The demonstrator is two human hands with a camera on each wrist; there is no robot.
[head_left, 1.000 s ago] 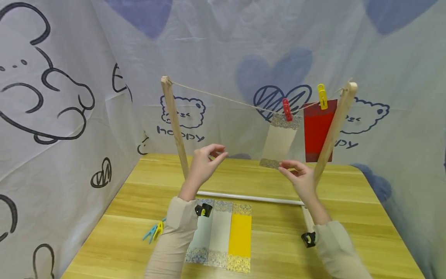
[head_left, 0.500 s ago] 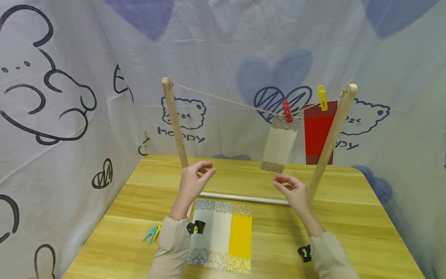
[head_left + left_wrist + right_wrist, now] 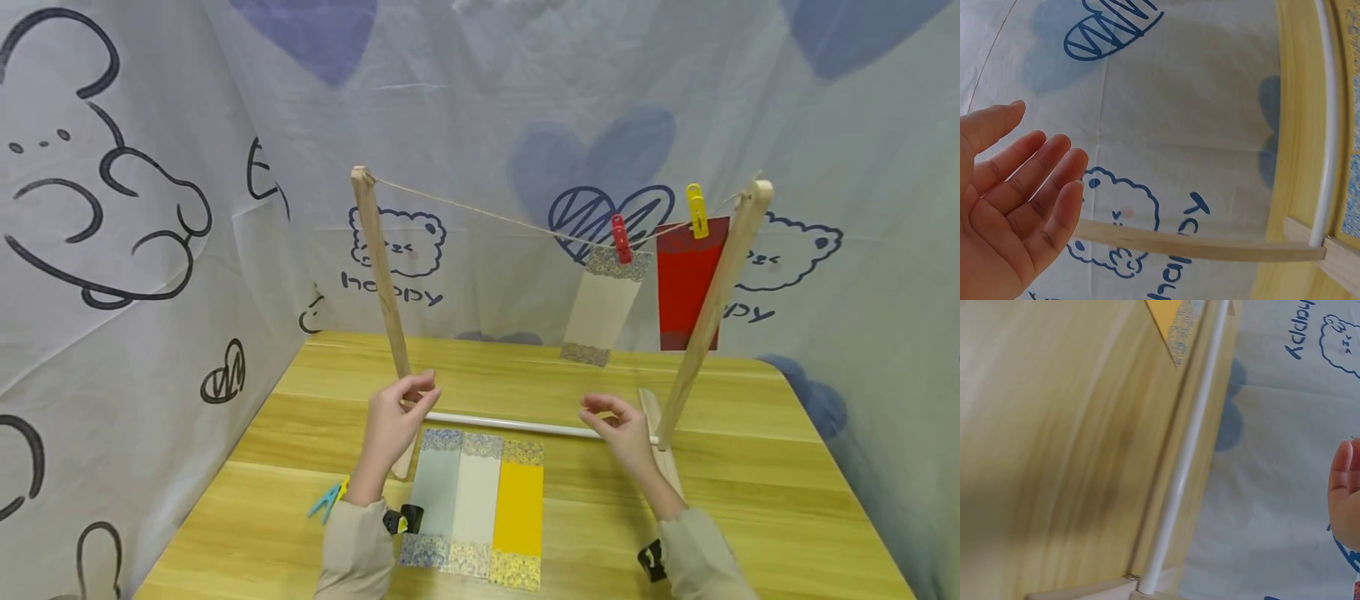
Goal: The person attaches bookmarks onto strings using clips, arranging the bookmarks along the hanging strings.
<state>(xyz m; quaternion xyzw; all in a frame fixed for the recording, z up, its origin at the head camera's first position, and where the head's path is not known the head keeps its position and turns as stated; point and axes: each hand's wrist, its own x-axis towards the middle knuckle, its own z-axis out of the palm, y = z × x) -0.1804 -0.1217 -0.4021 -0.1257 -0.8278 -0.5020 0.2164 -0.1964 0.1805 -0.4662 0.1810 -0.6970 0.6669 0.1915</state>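
Note:
My left hand (image 3: pixel 393 421) is in front of the rack's left post, its fingers loosely bent around nothing; the left wrist view shows the bare palm (image 3: pixel 1010 219). My right hand (image 3: pixel 621 429) hovers near the white rod (image 3: pixel 525 426), also holding nothing. Above it, a cream card (image 3: pixel 603 308) with lace-patterned ends hangs tilted from the string (image 3: pixel 465 206) by a red clothespin (image 3: pixel 621 239). To its right hangs a red card (image 3: pixel 686 287) under a yellow clothespin (image 3: pixel 697 212). Between my forearms lie a grey-blue card (image 3: pixel 437 492), a white card (image 3: pixel 476 492) and a yellow card (image 3: pixel 517 504), side by side.
Wooden posts, one on the left (image 3: pixel 381 275) and one on the right (image 3: pixel 712 321), carry the string over the wooden table (image 3: pixel 600 517). A blue clothespin (image 3: pixel 325 502) and a partly hidden yellow one lie left of my left forearm. A printed cloth (image 3: pixel 480 125) surrounds the table.
My right hand has come away from the hanging cream card's lower edge and moved down. The left hand has lowered and shifted left. Both cards still hang from the string.

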